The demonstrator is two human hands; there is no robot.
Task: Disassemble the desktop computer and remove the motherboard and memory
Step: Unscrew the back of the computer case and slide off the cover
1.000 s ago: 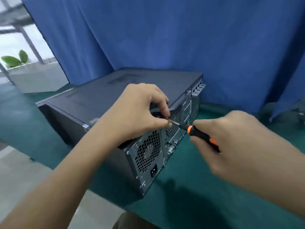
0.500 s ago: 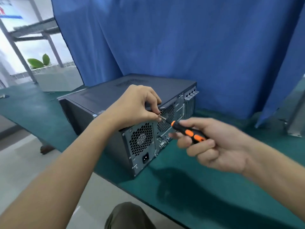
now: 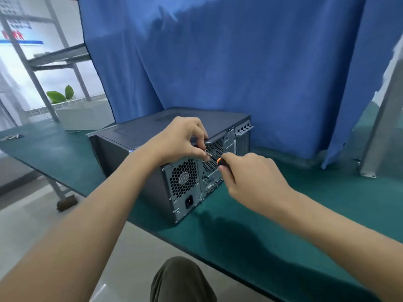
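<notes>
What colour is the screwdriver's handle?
The screwdriver has a black handle with an orange collar; the head view shows it.

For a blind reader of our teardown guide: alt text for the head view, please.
The right hand holds a screwdriver to the upper rear panel of a desktop computer case; the left hand pinches the shaft. The case lies on a green table before a blue curtain.
</notes>
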